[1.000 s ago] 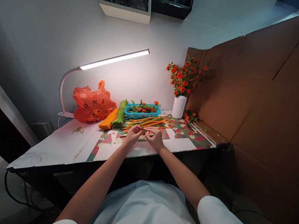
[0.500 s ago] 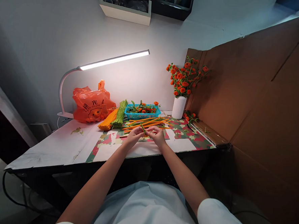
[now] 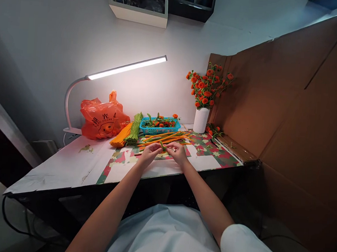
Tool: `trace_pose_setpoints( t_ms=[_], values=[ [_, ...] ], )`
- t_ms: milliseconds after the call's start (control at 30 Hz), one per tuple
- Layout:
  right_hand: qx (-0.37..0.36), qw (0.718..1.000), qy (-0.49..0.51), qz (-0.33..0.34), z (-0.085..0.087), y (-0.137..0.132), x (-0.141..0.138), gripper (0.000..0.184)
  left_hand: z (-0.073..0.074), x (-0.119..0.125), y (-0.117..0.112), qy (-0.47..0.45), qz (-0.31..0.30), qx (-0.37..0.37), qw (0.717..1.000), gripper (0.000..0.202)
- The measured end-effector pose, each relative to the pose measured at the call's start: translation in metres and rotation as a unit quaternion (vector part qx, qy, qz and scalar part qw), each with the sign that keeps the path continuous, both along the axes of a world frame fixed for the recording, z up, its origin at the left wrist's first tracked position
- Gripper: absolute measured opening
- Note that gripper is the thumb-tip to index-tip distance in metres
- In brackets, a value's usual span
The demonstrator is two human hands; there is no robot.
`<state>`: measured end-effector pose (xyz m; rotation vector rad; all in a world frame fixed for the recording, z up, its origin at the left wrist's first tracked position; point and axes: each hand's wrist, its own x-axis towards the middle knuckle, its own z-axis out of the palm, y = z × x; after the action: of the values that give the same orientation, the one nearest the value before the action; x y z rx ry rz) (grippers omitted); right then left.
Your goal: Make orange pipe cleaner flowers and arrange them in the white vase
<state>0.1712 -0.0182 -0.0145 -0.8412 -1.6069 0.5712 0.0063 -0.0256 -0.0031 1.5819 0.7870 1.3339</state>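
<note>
Both my hands meet over the patterned paper on the table [image 3: 69, 165]. My left hand [image 3: 149, 153] and my right hand [image 3: 177, 152] are closed in a pinch on a short green pipe cleaner [image 3: 162, 145], which sticks up between the fingertips. Just behind the hands lies a loose spread of orange and green pipe cleaners [image 3: 164, 137]. What the fingers do to the piece is too small to make out.
Bundles of orange and green pipe cleaners [image 3: 128, 133] lie at the back, beside a blue basket [image 3: 159, 127] of small orange flowers. An orange plastic bag [image 3: 103, 118] and a desk lamp [image 3: 126, 68] stand left. A white vase [image 3: 201, 120] of orange flowers and a cardboard wall [image 3: 286, 110] are on the right.
My hands have drawn slightly closer together on the green piece and shifted a little away from me. The view has drifted slightly.
</note>
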Motion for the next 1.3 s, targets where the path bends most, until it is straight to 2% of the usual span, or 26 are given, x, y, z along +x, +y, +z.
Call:
trace_pose_setpoints(
  t_ms=[133, 300, 500, 600, 700, 867, 1067, 1133, 1200, 1300],
  values=[
    [0.082, 0.995, -0.044, -0.025, 0.001, -0.003, 0.0, 0.01, -0.002, 0.0, 0.0, -0.014, 0.004, -0.012, 1.0, 0.035],
    [0.114, 0.99, -0.063, -0.055, 0.001, -0.005, -0.002, 0.009, -0.006, 0.001, 0.002, -0.026, 0.037, -0.033, 0.998, 0.037],
    [0.118, 0.989, -0.066, -0.065, 0.001, -0.006, -0.005, 0.012, -0.005, 0.002, -0.001, -0.084, -0.051, -0.146, 0.984, 0.043],
    [0.111, 0.989, -0.071, -0.06, 0.003, -0.008, -0.005, 0.011, -0.003, 0.002, -0.001, -0.082, -0.062, -0.161, 0.982, 0.043],
    [0.106, 0.989, -0.083, -0.063, 0.004, -0.01, -0.004, 0.009, -0.004, 0.002, -0.001, -0.067, -0.028, -0.124, 0.99, 0.043],
    [0.097, 0.989, -0.086, -0.065, 0.002, -0.007, -0.004, 0.013, -0.009, 0.003, 0.002, -0.016, 0.034, -0.012, 0.999, 0.037],
    [0.065, 0.994, -0.059, -0.058, 0.001, -0.001, -0.007, 0.022, -0.011, 0.007, 0.001, 0.053, 0.141, 0.117, 0.982, 0.024],
    [0.014, 0.999, -0.026, -0.036, 0.0, 0.002, -0.008, 0.025, -0.008, 0.009, -0.004, 0.084, 0.165, 0.143, 0.972, 0.019],
    [-0.07, 0.997, 0.013, 0.014, 0.0, 0.006, -0.008, 0.029, -0.005, 0.01, -0.008, 0.118, 0.167, 0.165, 0.965, 0.017],
    [-0.192, 0.976, 0.048, 0.093, 0.001, 0.012, -0.005, 0.036, -0.003, 0.012, -0.011, 0.149, 0.15, 0.192, 0.958, 0.017]
  ],
)
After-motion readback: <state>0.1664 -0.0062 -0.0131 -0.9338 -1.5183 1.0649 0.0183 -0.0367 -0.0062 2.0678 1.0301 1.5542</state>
